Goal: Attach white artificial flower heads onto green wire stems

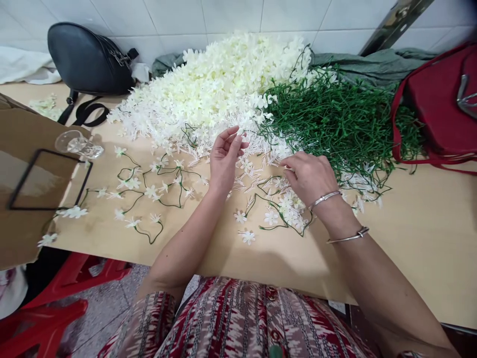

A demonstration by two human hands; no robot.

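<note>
My left hand [225, 158] is raised over the table, its fingers curled and thumb pinched in around a small white artificial flower [243, 135]. To its right, my right hand [311, 174] is closed in a pinch just above the tabletop. Its fingertips may hold something small and pale, too little of it showing to name. Behind both hands rises a big heap of white and cream flower heads [223, 84], and beside that lies a pile of green plastic stems [320, 114]. Thin white stamen pieces [248, 181] are strewn between my hands.
Stems with flowers fitted [151, 191] lie at left; more flowers [292, 209] lie under my right hand. A cardboard box [40, 199], a clear plastic cup [80, 144] and a black bag [89, 59] stand left. A red bag [443, 99] sits right. Red stools [74, 278] stand below.
</note>
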